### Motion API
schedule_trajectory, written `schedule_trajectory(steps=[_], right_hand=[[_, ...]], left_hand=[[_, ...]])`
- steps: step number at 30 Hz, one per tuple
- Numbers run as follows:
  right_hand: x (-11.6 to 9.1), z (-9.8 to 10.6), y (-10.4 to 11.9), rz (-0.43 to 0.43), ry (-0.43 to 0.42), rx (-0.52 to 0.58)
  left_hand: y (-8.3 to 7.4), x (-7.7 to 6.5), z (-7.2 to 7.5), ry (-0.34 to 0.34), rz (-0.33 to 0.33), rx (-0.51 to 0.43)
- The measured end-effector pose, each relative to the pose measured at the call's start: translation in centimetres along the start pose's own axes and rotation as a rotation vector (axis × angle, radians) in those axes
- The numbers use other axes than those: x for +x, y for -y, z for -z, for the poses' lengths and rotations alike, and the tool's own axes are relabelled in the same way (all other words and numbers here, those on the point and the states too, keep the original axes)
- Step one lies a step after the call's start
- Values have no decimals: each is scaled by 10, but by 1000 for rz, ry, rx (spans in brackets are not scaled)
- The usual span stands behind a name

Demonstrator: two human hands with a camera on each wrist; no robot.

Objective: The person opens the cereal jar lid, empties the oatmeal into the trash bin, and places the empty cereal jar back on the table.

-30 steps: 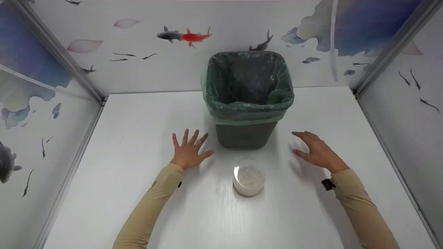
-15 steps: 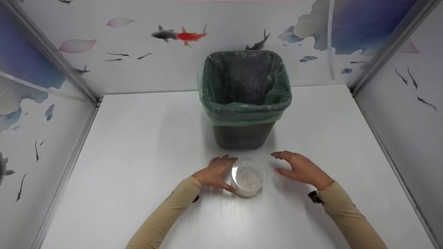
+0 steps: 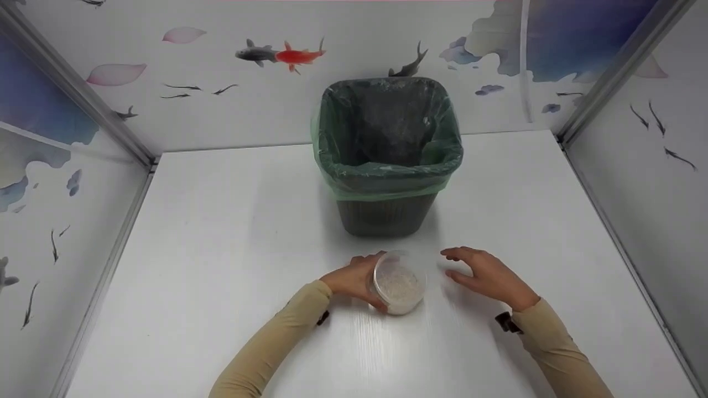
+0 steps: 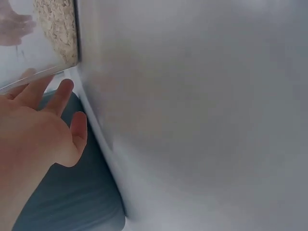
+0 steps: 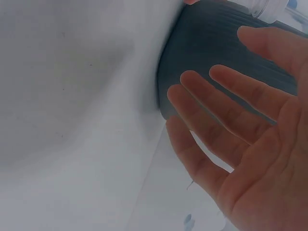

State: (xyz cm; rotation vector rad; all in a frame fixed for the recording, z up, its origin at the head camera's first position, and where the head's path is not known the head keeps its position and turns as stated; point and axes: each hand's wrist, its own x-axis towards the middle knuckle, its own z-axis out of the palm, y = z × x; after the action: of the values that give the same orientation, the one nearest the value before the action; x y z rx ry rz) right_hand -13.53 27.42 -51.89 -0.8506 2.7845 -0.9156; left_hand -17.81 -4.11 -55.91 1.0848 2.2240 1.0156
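A clear plastic tub (image 3: pixel 402 287) with pale beige flakes in its lower part is at the middle of the table, in front of the bin. My left hand (image 3: pixel 354 280) grips it from the left, thumb on the near side and fingers on the far side. From the left wrist, the flakes (image 4: pixel 57 30) show through the tub's wall, with several fingers (image 4: pixel 60 98) along its side. To the right of the tub, apart from it, hovers my right hand (image 3: pixel 489 278), fingers relaxed and holding nothing. Its palm and spread fingers show in the right wrist view.
A dark grey bin (image 3: pixel 387 215) lined with a green plastic bag (image 3: pixel 390 185) stands behind the tub, against the back wall. White panels printed with fish enclose the white table (image 3: pixel 221 221) at the back and sides.
My left hand has moved right and nearer to me, from beside the bin onto the tub, and now grips it. The tub has shifted slightly right. My right hand has come inward and nearer.
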Motion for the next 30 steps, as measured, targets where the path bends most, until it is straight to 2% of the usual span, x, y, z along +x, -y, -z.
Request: schedule_trajectory(steps=[9, 13, 17, 20, 25, 30], right_hand=[[-1, 3, 0, -18, 7, 20], [0, 4, 2, -2, -4, 15], [1, 4, 4, 62, -51, -19], [3, 5, 7, 110, -94, -49], [6, 9, 18, 138, -147, -100], [8, 10, 34, 139, -122, -87]], left_hand=[[-10, -4, 6, -32, 65, -16], [-13, -5, 10, -47, 40, -35], [-13, -6, 13, -80, -26, -36], [-13, -9, 15, -105, -50, -8], [-19, -14, 21, -130, -54, 47], [-30, -19, 27, -146, -21, 87]])
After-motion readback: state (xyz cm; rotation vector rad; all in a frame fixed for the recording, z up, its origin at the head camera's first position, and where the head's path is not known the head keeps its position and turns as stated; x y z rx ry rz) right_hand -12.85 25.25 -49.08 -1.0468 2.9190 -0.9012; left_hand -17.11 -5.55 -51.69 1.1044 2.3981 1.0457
